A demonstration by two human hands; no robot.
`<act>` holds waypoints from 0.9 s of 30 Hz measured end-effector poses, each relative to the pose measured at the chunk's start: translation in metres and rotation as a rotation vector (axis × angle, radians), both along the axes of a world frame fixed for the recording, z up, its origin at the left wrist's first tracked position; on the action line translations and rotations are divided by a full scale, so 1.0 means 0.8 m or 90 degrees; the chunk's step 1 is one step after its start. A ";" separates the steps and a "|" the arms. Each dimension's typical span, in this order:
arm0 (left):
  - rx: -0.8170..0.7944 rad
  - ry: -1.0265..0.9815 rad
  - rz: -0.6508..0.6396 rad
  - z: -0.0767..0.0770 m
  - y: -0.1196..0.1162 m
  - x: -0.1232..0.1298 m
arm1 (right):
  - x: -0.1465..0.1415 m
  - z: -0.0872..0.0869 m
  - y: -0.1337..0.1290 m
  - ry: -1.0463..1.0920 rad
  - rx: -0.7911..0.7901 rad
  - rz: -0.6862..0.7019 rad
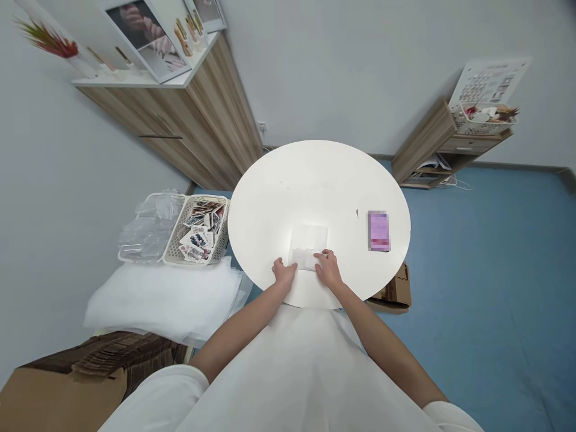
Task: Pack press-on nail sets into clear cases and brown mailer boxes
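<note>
On the round white table (315, 180) lies a thin white sheet (310, 234), its near part folded or covered by a whitish layer. My left hand (284, 273) is at the near left corner of the sheet, thumb on its edge and the other fingers bent on the table. At the near right edge, my right hand (328, 268) presses the sheet with its fingertips, fingers bent together. The sheet is pale against the table, so its folds are hard to make out. To the right lies a blurred purple item (378, 231).
Left of the table are a basket of printed cards (170, 255), clear plastic packaging (148, 234) and stacked white sheets (166, 297). Cardboard (63, 399) stands at the lower left, a carton (398, 291) under the table's right edge. Cabinets (216, 114) stand behind.
</note>
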State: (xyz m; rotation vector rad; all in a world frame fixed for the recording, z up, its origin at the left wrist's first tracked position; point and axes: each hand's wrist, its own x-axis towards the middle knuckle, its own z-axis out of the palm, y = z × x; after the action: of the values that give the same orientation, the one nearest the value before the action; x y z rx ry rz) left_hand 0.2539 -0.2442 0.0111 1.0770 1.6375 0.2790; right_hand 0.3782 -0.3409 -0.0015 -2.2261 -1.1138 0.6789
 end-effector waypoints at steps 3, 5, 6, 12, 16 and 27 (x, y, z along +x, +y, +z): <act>-0.027 -0.094 0.016 0.002 0.007 0.002 | -0.001 -0.001 -0.001 0.006 0.002 -0.011; -0.037 -0.136 -0.007 0.005 0.012 0.005 | -0.001 0.000 -0.001 0.013 0.001 -0.018; -0.039 -0.148 -0.018 0.007 0.015 0.008 | -0.001 0.000 0.000 0.017 0.000 -0.021; 0.090 -0.153 -0.297 0.013 0.011 0.031 | 0.001 0.003 0.008 0.042 -0.010 -0.056; 0.212 -0.074 -0.516 0.008 -0.003 0.041 | 0.007 0.005 0.012 0.097 -0.041 -0.075; 0.379 -0.054 -0.784 0.009 -0.015 0.018 | 0.011 0.007 0.020 0.178 -0.021 -0.199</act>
State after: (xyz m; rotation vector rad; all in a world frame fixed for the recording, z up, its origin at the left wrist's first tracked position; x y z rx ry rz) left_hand 0.2683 -0.2565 0.0180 2.2615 0.5664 -0.0334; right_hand 0.3871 -0.3251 0.0045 -2.1831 -0.6059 0.8431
